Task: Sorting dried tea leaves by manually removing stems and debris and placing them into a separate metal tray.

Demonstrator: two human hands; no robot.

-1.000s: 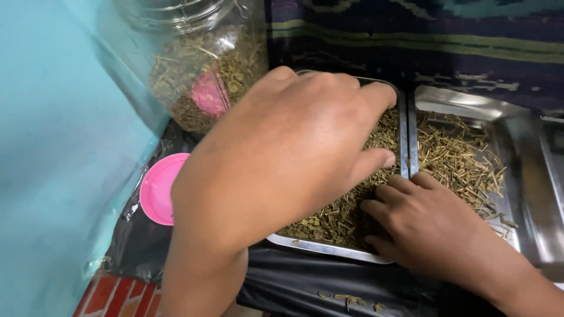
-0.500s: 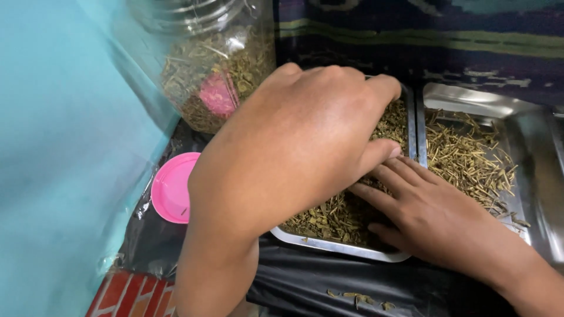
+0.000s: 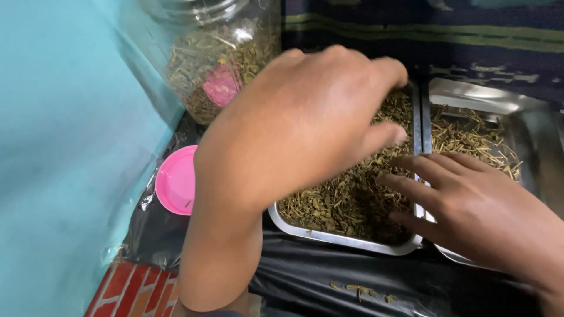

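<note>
Head view shows my left hand (image 3: 299,123) lifted off the shallow steel tray of dark dried leaves (image 3: 346,202) at frame centre, fingers curled, grip unclear; my right hand (image 3: 487,214) has slid right over the rim, fingers spread flat, sifting continues.

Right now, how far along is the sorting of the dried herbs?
Done: pale stems lie piled in the right steel tray. In hand: left hand and right hand pick through the leaf mix in the left tray. Left: that tray looks well covered.
</note>
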